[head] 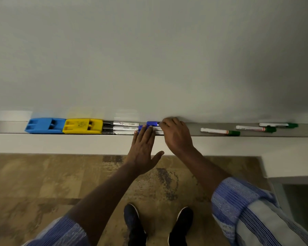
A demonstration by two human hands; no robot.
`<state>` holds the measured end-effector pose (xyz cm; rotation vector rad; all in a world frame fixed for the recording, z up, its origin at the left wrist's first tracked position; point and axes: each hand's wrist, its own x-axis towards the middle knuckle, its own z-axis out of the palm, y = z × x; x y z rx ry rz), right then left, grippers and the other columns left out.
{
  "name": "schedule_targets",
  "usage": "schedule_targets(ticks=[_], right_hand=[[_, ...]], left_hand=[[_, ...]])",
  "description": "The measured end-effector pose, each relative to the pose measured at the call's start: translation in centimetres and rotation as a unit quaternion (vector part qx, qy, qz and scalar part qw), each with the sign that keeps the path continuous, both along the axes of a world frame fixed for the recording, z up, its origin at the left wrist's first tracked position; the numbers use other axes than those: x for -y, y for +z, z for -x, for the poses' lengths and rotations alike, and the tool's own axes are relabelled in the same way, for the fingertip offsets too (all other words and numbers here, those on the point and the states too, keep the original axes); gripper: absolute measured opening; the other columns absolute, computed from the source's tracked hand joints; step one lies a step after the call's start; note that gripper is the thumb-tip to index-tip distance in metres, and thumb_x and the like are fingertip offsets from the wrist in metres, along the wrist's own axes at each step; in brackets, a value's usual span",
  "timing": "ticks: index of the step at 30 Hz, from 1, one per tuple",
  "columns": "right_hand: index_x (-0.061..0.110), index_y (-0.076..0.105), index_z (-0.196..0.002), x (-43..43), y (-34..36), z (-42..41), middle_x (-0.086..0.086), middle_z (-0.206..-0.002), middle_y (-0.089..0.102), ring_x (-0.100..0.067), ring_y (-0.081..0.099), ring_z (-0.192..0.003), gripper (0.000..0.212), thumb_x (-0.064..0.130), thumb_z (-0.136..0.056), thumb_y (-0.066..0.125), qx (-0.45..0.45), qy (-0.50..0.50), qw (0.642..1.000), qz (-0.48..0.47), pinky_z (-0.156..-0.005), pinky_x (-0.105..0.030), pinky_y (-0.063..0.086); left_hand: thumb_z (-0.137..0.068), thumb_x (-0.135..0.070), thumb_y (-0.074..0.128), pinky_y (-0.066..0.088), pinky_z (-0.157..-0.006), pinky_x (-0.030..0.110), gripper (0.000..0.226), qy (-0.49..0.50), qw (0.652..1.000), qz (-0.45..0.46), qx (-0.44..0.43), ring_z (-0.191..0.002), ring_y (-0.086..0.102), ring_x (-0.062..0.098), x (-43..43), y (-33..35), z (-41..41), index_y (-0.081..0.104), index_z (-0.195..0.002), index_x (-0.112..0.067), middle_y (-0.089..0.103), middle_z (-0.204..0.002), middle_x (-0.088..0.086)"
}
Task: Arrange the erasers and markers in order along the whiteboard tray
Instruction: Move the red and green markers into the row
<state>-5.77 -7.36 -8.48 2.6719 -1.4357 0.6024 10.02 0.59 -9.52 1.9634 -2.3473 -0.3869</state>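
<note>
On the tray point(185, 129), blue-capped markers point(152, 123) under a flat left hand point(142, 148), right hand's point(176, 134) grip unclear.

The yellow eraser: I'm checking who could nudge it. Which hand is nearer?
Left. The left hand rests on the markers just right of the yellow eraser; the right hand sits farther right along the tray.

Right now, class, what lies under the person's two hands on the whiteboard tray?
Blue-capped markers show between the left hand and right hand, lying on the tray. Their barrels run beneath the hands; how many there are is hidden.
</note>
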Motion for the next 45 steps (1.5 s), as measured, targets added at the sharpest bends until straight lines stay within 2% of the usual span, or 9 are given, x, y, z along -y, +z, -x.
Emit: schedule_targets(ticks=[3, 8, 13, 16, 25, 30, 38, 43, 45], right_hand=[[0.008, 0.07, -0.112, -0.7, -0.2, 0.3, -0.01, -0.111, 0.067, -0.029, 0.062, -0.1, 0.028, 0.012, -0.085, 0.071, 0.029, -0.034, 0.999, -0.008, -0.08, -0.038, 0.053], [0.012, 0.063, -0.12, -1.9, -0.1, 0.8, -0.011, -0.118, 0.06, -0.026, 0.059, -0.105, 0.034, 0.028, -0.09, 0.063, 0.114, -0.197, 0.97, -0.088, -0.083, -0.038, 0.056], [0.01, 0.058, -0.121, -2.4, -0.3, -0.1, -0.011, -0.119, 0.058, -0.023, 0.065, -0.094, 0.035, 0.02, -0.088, 0.067, 0.233, -0.181, 0.945, -0.138, -0.076, -0.032, 0.06], [0.01, 0.057, -0.121, -2.4, -0.3, -0.5, -0.01, -0.12, 0.057, -0.023, 0.066, -0.094, 0.036, 0.019, -0.088, 0.067, 0.252, -0.174, 0.94, -0.147, -0.075, -0.032, 0.06], [0.009, 0.057, -0.122, -2.6, -0.6, -0.2, -0.011, -0.12, 0.059, -0.022, 0.066, -0.098, 0.036, 0.015, -0.089, 0.068, 0.258, -0.151, 0.941, -0.158, -0.077, -0.025, 0.058], [0.009, 0.058, -0.123, -2.7, -0.5, 0.7, -0.01, -0.121, 0.06, -0.021, 0.066, -0.099, 0.037, 0.02, -0.089, 0.066, 0.256, -0.133, 0.946, -0.15, -0.08, -0.031, 0.06], [0.009, 0.059, -0.124, -3.3, 0.1, 6.5, -0.011, -0.123, 0.06, -0.021, 0.062, -0.106, 0.04, 0.022, -0.088, 0.068, 0.221, -0.133, 0.96, -0.111, -0.087, -0.03, 0.057], [0.007, 0.062, -0.124, -2.4, 0.1, 12.0, -0.012, -0.123, 0.064, -0.027, 0.062, -0.111, 0.036, 0.019, -0.09, 0.066, 0.111, -0.167, 0.977, -0.069, -0.092, -0.039, 0.055], [0.007, 0.063, -0.124, -1.8, 0.3, 13.9, -0.012, -0.12, 0.067, -0.029, 0.063, -0.11, 0.038, 0.019, -0.088, 0.069, 0.052, -0.169, 0.98, -0.087, -0.094, -0.041, 0.052]], left_hand=[[-0.094, -0.07, 0.019, 0.006, -0.127, 0.051, 0.09, -0.001, 1.0, 0.002, -0.005, -0.155, -0.008, 0.027, -0.1, 0.0, -0.1, 0.01, -0.16, -0.01, 0.004, -0.169, 0.009], [-0.095, -0.07, 0.02, 0.007, -0.126, 0.051, 0.089, -0.001, 1.0, 0.002, 0.0, -0.155, -0.009, 0.027, -0.1, -0.4, -0.1, 0.007, -0.161, -0.011, 0.002, -0.169, 0.009], [-0.095, -0.07, 0.019, 0.007, -0.126, 0.051, 0.089, 0.0, 1.0, 0.006, -0.005, -0.156, -0.007, 0.026, -0.1, -0.5, -0.1, 0.011, -0.16, -0.011, 0.005, -0.169, 0.009], [-0.095, -0.069, 0.023, 0.011, -0.126, 0.052, 0.088, -0.001, 1.0, 0.017, -0.01, -0.156, -0.002, 0.027, -0.1, -0.7, -0.2, 0.016, -0.16, -0.01, 0.01, -0.168, 0.009], [-0.094, -0.07, 0.021, 0.01, -0.125, 0.054, 0.089, 0.004, 1.0, 0.007, -0.007, -0.156, -0.005, 0.027, -0.1, -0.9, -0.2, 0.012, -0.16, -0.011, 0.006, -0.169, 0.009], [-0.094, -0.071, 0.022, 0.009, -0.125, 0.055, 0.089, 0.008, 1.0, 0.005, 0.012, -0.155, -0.008, 0.027, 0.0, -0.8, 0.3, 0.008, -0.161, -0.015, 0.002, -0.169, 0.009], [-0.095, -0.069, 0.034, 0.005, -0.126, 0.053, 0.09, -0.02, 0.999, 0.028, 0.021, -0.155, -0.009, 0.029, 1.0, -0.3, 3.1, 0.002, -0.161, -0.015, -0.005, -0.169, 0.012], [-0.095, -0.068, 0.032, 0.005, -0.126, 0.052, 0.089, -0.046, 0.999, 0.021, 0.017, -0.155, -0.007, 0.029, 1.8, -0.1, 6.7, 0.005, -0.161, -0.014, -0.002, -0.168, 0.012], [-0.095, -0.069, 0.028, 0.006, -0.126, 0.052, 0.089, -0.057, 0.998, 0.018, 0.024, -0.155, -0.008, 0.03, 2.1, 0.0, 8.1, 0.005, -0.161, -0.013, -0.002, -0.168, 0.013]])
